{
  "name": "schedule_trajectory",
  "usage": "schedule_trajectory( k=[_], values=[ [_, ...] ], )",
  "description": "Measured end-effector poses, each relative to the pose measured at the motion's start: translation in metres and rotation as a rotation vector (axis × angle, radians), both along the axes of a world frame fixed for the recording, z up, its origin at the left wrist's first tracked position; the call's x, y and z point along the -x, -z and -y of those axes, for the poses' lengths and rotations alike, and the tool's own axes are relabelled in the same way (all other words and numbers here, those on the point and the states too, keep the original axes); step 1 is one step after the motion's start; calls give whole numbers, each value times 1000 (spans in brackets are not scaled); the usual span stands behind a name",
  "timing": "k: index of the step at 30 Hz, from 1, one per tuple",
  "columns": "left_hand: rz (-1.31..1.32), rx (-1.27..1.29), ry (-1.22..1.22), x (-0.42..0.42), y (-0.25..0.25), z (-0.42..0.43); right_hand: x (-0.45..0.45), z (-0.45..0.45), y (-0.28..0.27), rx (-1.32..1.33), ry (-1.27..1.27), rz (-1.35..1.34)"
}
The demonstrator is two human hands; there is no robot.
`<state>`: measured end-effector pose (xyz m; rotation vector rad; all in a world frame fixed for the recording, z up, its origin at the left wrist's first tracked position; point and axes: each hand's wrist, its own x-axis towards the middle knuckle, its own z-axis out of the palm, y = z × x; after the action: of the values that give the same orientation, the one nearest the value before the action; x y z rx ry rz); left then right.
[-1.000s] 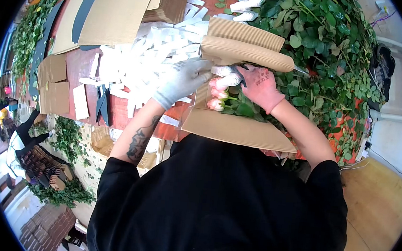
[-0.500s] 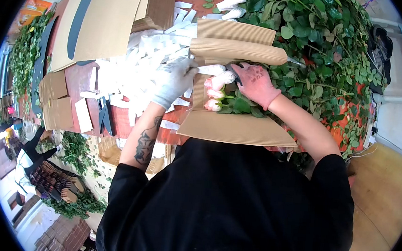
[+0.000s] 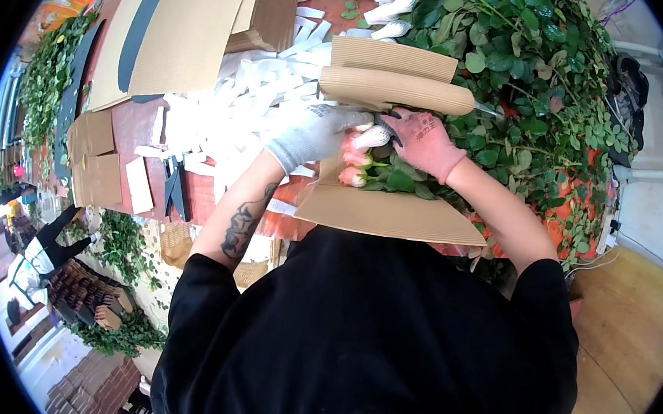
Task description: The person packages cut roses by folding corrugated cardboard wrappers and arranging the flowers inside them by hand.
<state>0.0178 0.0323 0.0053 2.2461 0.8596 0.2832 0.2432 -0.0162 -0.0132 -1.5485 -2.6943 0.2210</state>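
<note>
My left hand [image 3: 314, 134], in a pale grey-white glove, reaches to the open corrugated cardboard wrap [image 3: 393, 214]. Its fingers are closed at a white net sleeve, mostly hidden by the glove, close to the fingertips of my other hand. In a pink glove with dark fingertips, my right hand [image 3: 424, 143] pinches a rose just behind its head; that head is covered by a white net sleeve [image 3: 372, 137]. Pink roses [image 3: 353, 176] lie below on the cardboard, heads to the left, leaves [image 3: 400, 180] to the right.
A rolled corrugated cardboard [image 3: 395, 89] lies beyond my hands. Loose white sleeves [image 3: 255, 84] cover the table's left part, near black-handled scissors [image 3: 175, 187] and stacked cardboard sheets [image 3: 190, 25]. Leafy stems [image 3: 527, 90] pile up right. Another person [image 3: 43, 258] is far left.
My left hand has moved right, up to my right hand, and now covers the white sleeve that showed between them. My right hand stays nearly in place.
</note>
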Motion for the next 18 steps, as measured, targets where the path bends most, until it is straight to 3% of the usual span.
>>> schedule_trajectory(
  k=[2, 4, 6, 8, 9, 10, 12, 14, 18],
  values=[
    [-11, 58, 42, 1, 1, -8, -1, 4, -13, -15, -5, -21],
    [-58, -44, 104, 2, -1, -5, -4, 9, -26, 69, 34, 4],
    [35, -102, 88, 4, 14, -3, -14, 13, -25, -95, -24, 65],
    [59, -189, 39, 5, 14, 4, -18, 16, -47, -71, 23, 55],
    [61, -188, 39, 5, 12, 7, -23, 19, -53, -263, 42, 59],
    [-82, -161, 21, 4, 6, 12, -26, 22, -58, -455, 60, 63],
    [-225, -132, 9, 0, -1, 21, -24, 25, -60, -444, 48, 84],
    [237, 866, -402, -6, -6, 29, -12, 27, -55, -206, 81, 133],
    [288, 566, -233, 1, 34, 30, -8, 11, -16, -350, 40, 67]
  ],
)
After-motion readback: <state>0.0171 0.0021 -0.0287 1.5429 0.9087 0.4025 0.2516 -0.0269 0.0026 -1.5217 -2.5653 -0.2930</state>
